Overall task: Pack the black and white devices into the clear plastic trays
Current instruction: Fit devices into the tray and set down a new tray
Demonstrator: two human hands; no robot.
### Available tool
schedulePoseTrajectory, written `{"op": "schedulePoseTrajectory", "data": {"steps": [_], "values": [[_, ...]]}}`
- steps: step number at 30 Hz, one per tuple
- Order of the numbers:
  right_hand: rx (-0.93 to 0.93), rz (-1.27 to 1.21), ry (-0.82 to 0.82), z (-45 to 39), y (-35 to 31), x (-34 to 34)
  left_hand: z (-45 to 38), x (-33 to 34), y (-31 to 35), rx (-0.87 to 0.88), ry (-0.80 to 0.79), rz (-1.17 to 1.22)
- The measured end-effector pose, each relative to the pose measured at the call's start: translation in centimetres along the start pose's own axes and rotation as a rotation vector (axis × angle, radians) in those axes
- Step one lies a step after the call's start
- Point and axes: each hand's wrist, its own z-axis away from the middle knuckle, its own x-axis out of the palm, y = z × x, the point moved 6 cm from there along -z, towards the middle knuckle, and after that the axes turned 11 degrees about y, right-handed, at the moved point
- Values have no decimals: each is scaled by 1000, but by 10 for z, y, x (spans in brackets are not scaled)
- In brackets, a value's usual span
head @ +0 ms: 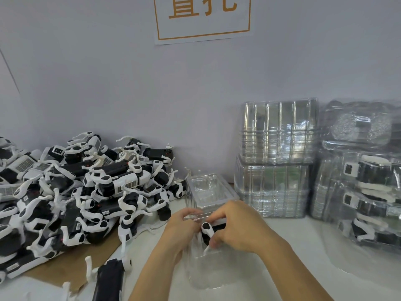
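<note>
Both my hands pinch together at six o'clock, left hand (181, 224) steadying the clear tray (204, 268), right hand (234, 227) gripping the black-and-white device (207, 232), so I'd seat it squarely.

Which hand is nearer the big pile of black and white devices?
Left. The left hand sits just right of the pile of black and white devices; the right hand is farther right, beyond it.

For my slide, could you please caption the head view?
Both hands, left hand and right hand, seat a black and white device into a clear plastic tray.
</note>
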Motion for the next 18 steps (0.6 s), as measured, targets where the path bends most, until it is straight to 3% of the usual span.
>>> {"op": "schedulePoseTrajectory", "data": {"steps": [9, 18], "values": [[-27, -135, -117, 0, 11, -2, -3, -1, -4, 2, 36, 2], [63, -84, 14, 0, 51, -49, -5, -2, -4, 0, 14, 12]]}}
